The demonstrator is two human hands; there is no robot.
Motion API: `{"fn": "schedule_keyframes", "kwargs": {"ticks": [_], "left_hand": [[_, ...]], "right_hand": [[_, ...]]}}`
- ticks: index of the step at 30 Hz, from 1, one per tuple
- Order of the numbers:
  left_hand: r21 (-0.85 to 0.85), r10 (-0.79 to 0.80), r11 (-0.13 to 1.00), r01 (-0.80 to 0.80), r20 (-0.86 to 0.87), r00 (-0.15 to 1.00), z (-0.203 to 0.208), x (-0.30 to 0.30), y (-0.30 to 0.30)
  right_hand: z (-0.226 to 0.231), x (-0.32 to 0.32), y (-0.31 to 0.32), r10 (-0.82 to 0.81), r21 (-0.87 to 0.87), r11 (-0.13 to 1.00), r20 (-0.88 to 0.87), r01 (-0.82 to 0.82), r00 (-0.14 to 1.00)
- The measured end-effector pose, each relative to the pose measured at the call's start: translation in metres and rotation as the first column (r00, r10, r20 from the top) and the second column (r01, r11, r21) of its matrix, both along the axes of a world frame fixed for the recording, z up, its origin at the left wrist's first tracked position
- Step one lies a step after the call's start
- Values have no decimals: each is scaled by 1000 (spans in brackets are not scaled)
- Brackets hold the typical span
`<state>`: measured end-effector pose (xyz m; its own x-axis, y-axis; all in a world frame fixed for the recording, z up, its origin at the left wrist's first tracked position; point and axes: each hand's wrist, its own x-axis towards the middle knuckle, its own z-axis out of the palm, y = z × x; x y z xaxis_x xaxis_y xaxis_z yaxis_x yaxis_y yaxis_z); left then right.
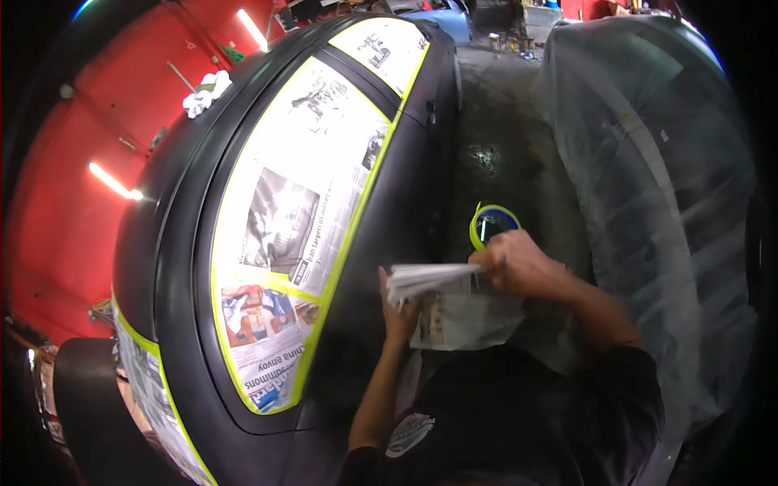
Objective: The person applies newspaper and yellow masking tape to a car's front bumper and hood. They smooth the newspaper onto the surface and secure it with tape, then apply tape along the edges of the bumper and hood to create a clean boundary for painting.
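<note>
The tape roll (476, 230) is yellow and blue, the car (378, 235) black, the wall (69, 178) red.

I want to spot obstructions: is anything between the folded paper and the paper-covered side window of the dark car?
Only the left hand, whose fingers stand at the window-side end of the folded paper. Past them I see just the car's dark side, then the covered window.

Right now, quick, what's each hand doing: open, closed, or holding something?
Left hand: closed, holding one end of the folded paper.
Right hand: closed at the paper's other end, apparently holding the yellow-green tape roll.
</note>
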<state>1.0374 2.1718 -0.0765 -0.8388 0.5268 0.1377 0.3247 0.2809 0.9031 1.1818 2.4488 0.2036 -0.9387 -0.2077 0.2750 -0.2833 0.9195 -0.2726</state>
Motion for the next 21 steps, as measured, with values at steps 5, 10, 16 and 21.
{"fn": "schedule_keyframes", "kwargs": {"ticks": [5,10,16,21], "left_hand": [[-6,128,990,-140,-370,920,104,-16,52],[257,256,960,-109,-649,716,238,-112,77],[288,328,940,-183,-910,254,437,-296,93],[51,211,785,-617,-959,190,498,-499,48]], "right_hand": [[5,-17,32,-254,41,967,54,252,966],[-43,-19,78,-422,16,906,-4,422,907],[-119,-20,161,-584,31,811,-21,585,811],[-192,-12,263,-733,3,674,131,739,668]]}}
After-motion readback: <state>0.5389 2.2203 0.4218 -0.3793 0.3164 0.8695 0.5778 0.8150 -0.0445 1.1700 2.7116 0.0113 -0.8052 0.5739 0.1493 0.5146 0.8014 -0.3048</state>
